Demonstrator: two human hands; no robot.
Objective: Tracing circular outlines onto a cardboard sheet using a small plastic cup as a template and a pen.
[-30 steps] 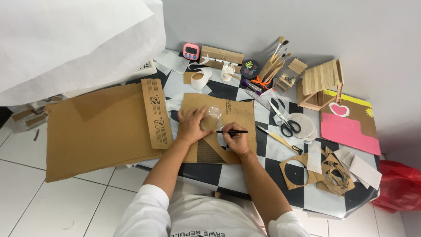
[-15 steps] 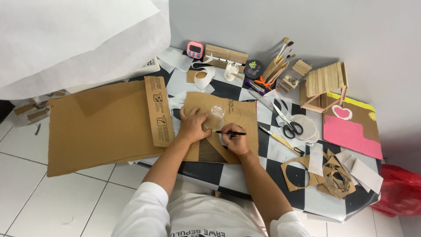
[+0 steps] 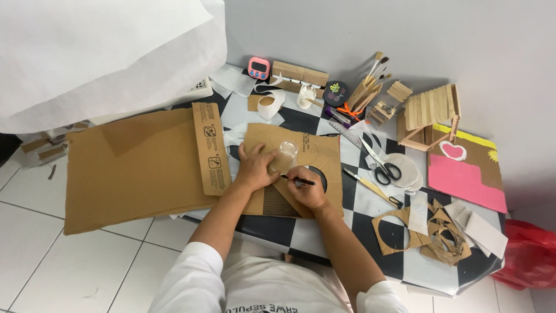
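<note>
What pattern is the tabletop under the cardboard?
Black and white checks on the tabletop, clearest in the head view.

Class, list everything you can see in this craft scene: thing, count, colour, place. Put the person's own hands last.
Clear cup: one, see-through, on cardboard piece.
Cardboard piece: one, brown, table centre.
Pen: one, black, right hand.
Large cardboard sheet: one, brown, left.
Scissors: one, black-handled, right of centre.
Timer: one, pink, back.
Stick house: one, wooden, back right.
Red bag: one, floor right.
Left hand: steadies cup.
Right hand: holds pen.
</note>
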